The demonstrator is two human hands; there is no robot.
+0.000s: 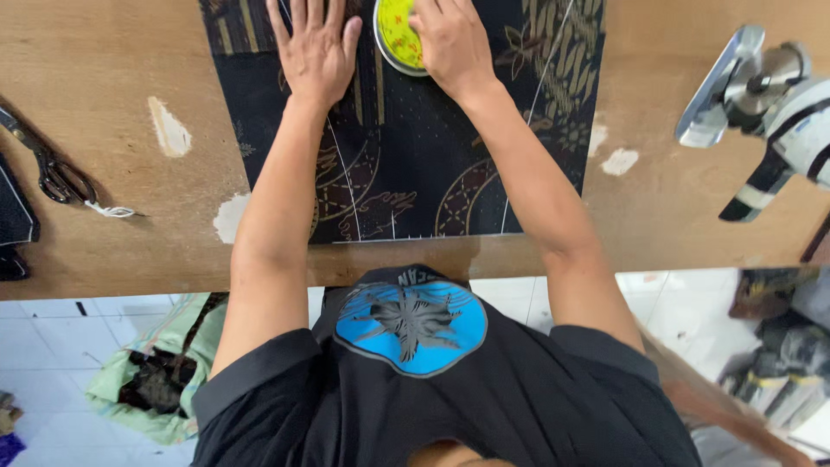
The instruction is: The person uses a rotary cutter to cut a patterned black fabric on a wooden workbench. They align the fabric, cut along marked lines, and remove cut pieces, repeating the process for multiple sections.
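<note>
Tin [396,39]: round, yellow-topped, lying on dark patterned cloth [406,164] at the far edge of view; right hand [450,39] is covering its right side, fingers curled over it. Left hand [316,47] is pressing flat on the cloth just beside, fingers spread. Cloth is lying on a wooden surface [130,199]. Scissors [47,169] are lying far left. Metal tool [761,104] is sitting at right.
</note>
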